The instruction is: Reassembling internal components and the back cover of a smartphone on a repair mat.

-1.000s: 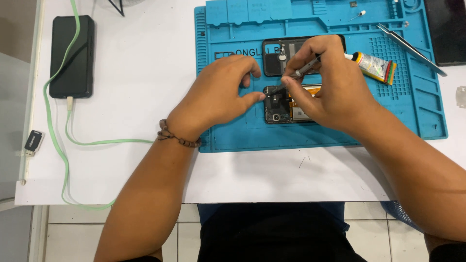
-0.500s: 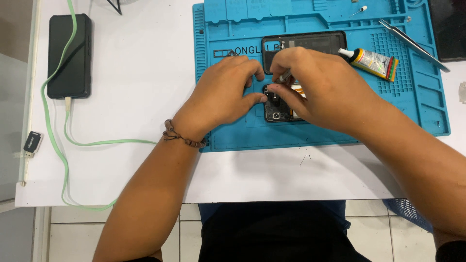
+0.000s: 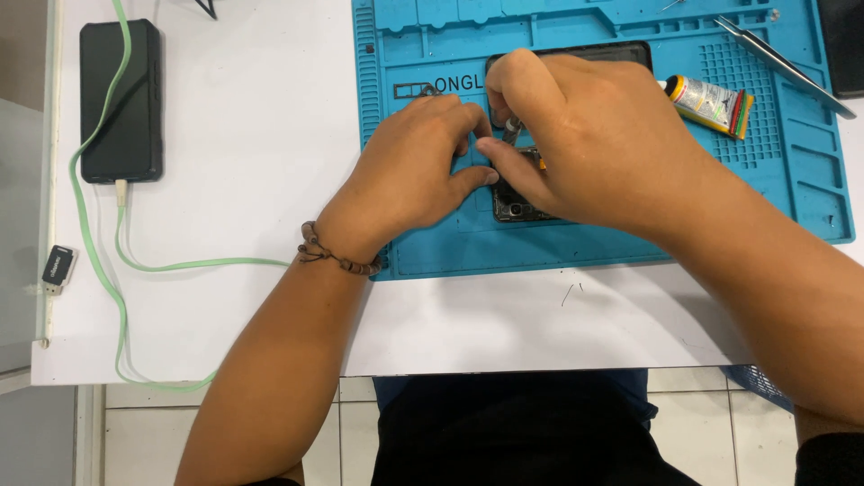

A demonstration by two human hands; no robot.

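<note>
While both hands crowd over it, the opened phone [image 3: 515,202] shows dark innards; left hand [image 3: 409,175] pins it, right hand [image 3: 594,135] pinches a thin tool [image 3: 511,131].

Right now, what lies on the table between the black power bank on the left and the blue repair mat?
In the head view, only bare white table lies between the black power bank and the blue repair mat; the green cable loops lower down.

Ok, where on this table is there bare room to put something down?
The white table is bare between the black power bank and the blue mat, and along the front edge below the mat. It is crowded mid-mat, where the left hand and right hand work on the opened phone.
</note>
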